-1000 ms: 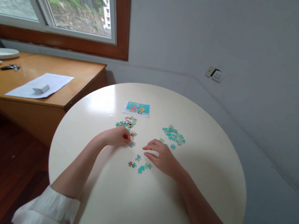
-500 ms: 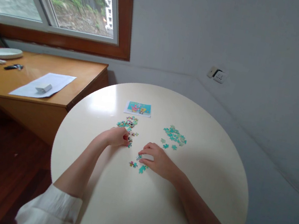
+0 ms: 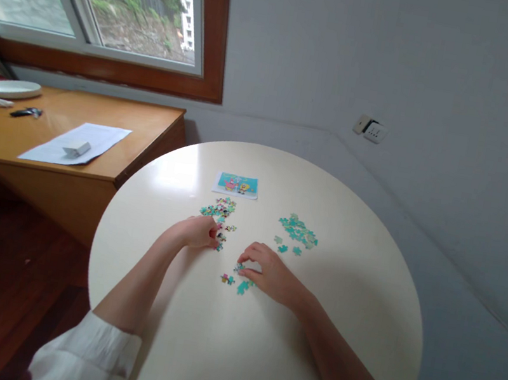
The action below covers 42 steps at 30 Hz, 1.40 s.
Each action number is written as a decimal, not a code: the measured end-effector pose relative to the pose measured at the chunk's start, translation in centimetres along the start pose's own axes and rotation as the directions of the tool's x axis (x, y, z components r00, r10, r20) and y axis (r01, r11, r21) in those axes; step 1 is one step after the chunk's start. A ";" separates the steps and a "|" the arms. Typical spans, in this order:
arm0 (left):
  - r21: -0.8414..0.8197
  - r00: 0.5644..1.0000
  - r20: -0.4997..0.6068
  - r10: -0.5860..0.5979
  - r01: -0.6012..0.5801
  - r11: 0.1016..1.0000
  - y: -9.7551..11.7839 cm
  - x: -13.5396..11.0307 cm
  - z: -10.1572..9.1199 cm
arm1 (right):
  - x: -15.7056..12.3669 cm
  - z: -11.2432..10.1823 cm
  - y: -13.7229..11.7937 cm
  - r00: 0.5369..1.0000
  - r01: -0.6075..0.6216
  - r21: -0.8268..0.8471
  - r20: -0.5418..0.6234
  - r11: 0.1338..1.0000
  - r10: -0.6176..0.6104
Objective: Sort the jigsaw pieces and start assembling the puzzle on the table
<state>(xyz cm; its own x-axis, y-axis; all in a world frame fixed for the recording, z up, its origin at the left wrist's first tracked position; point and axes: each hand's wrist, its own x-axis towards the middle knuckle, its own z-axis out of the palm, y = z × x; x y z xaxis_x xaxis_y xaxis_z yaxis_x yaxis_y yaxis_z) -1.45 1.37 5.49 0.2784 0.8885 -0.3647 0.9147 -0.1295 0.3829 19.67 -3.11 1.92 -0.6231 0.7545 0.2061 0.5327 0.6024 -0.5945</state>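
Observation:
On a round cream table (image 3: 297, 344) lie small jigsaw pieces. My left hand (image 3: 199, 233) rests with its fingers pinched on a piece at the near edge of a colourful pile (image 3: 219, 208). My right hand (image 3: 267, 270) has its fingers curled, the tips pinching a small piece (image 3: 238, 268) on the tabletop. A few loose pieces (image 3: 234, 283) lie just in front of that hand. A teal pile of pieces (image 3: 298, 230) sits beyond the right hand. A small reference picture card (image 3: 236, 184) lies further back.
A wooden desk (image 3: 138, 127) stands to the left, with a sheet of paper (image 3: 75, 142), a small grey box, a white plate (image 3: 10, 88) and dark small items. A window is above it; a wall socket (image 3: 370, 129) at the right.
My right hand slid left and toward me and closed its fingers onto a loose piece. My left hand stayed almost still at the colourful pile.

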 end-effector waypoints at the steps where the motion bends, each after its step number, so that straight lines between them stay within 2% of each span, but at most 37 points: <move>1: -0.004 1.000 0.000 0.003 -0.003 1.000 0.0 0.0 0.0 | 0.0 0.0 0.0 1.000 -0.015 0.005 -0.003 1.000 0.015; 4: -0.040 0.999 -0.025 0.046 -0.047 0.998 0.3 -0.2 -0.2 | 0.1 0.0 -0.3 0.992 -0.118 0.067 -0.025 0.991 0.120; 8: -0.172 0.970 -0.029 0.240 -0.241 0.955 1.2 -0.7 -0.1 | 0.2 0.1 -0.4 0.960 -0.258 0.214 -0.053 0.942 0.275; 11: -0.257 0.925 0.018 0.381 -0.364 0.895 2.2 -1.2 0.3 | 0.4 0.3 -0.1 0.948 -0.242 0.333 -0.119 0.911 0.296; 13: -0.261 0.898 0.047 0.437 -0.411 0.873 2.8 -1.3 0.7 | 0.5 0.5 0.2 0.941 -0.222 0.399 -0.149 0.889 0.302; 15: -0.237 0.892 0.042 0.450 -0.429 0.872 3.2 -1.3 1.1 | 0.5 0.7 0.5 0.936 -0.207 0.432 -0.172 0.878 0.306; 18: -0.213 0.891 0.010 0.454 -0.442 0.872 3.4 -1.1 1.4 | 0.6 0.7 0.6 0.934 -0.190 0.414 -0.204 0.890 0.294; 22: -0.210 0.911 0.022 0.412 -0.399 0.893 3.2 -0.7 1.6 | 0.4 -0.5 0.5 0.940 -0.184 0.288 -0.229 0.940 0.254; 24: -0.195 0.928 0.032 0.371 -0.358 0.913 3.1 -0.5 1.6 | 0.0 -1.6 0.6 0.959 -0.191 0.222 -0.164 0.956 0.230; 26: -0.139 0.941 -0.003 0.337 -0.334 0.932 3.1 -0.4 1.7 | -0.6 -2.7 0.7 0.980 -0.194 0.145 -0.008 0.970 0.198; 28: -0.044 0.950 -0.049 0.308 -0.310 0.950 3.2 -0.2 1.8 | -1.0 -3.5 0.8 0.980 -0.172 0.097 0.121 0.980 0.160; 30: 0.035 0.956 -0.070 0.286 -0.284 0.958 3.2 -0.1 1.9 | -1.4 -3.8 0.8 0.975 -0.145 0.072 0.182 0.987 0.130; 35: 0.112 0.962 -0.115 0.249 -0.237 0.965 2.8 0.5 2.1 | -1.4 -3.5 0.3 0.972 -0.119 0.030 0.208 0.992 0.111; 42: 0.140 0.966 -0.163 0.198 -0.176 0.974 2.3 0.7 1.8 | -1.3 -3.1 0.2 0.973 -0.136 0.072 0.200 0.988 0.119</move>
<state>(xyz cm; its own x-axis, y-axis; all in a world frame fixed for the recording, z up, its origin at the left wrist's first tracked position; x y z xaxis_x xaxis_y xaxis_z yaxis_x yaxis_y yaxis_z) 1.37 0.91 4.52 0.4028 0.9048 -0.1380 0.8830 -0.3444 0.3188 22.34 -3.15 3.96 -0.6568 0.7537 -0.0258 0.5699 0.4736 -0.6714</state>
